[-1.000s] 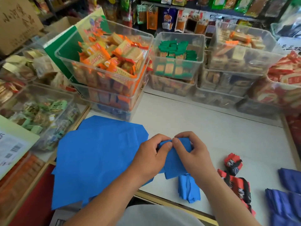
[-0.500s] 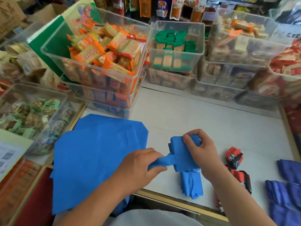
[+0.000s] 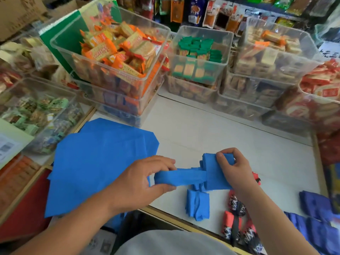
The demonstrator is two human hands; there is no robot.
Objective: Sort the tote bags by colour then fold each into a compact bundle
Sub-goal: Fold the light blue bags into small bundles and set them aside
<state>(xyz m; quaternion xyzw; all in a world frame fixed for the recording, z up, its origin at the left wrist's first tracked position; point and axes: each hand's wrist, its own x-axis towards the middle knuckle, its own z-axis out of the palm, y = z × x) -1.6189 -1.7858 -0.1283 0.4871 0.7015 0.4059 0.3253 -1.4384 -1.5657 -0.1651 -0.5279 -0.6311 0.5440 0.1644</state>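
My right hand (image 3: 232, 167) grips a folded blue tote bag (image 3: 214, 173) just above the white counter (image 3: 220, 137). Its handle strap (image 3: 182, 178) stretches leftward, pinched by my left hand (image 3: 145, 178). Flat blue tote bags (image 3: 95, 162) lie stacked at the left, partly over the counter edge. One finished blue bundle (image 3: 197, 205) rests near the front edge. Red-and-black patterned bundles (image 3: 234, 223) lie to its right, partly behind my right forearm. Purple-blue bags (image 3: 318, 218) sit at the far right.
Clear plastic bins of wrapped snacks (image 3: 117, 57) ring the back and left of the counter, some stacked two high. Hanging snack packets (image 3: 195, 11) fill the wall behind. A wooden trim (image 3: 176, 220) runs along the front counter edge.
My hands have parted: the left has pulled the strap out to the left while the right keeps the folded blue bag. One second ago both hands pinched the bundle together.
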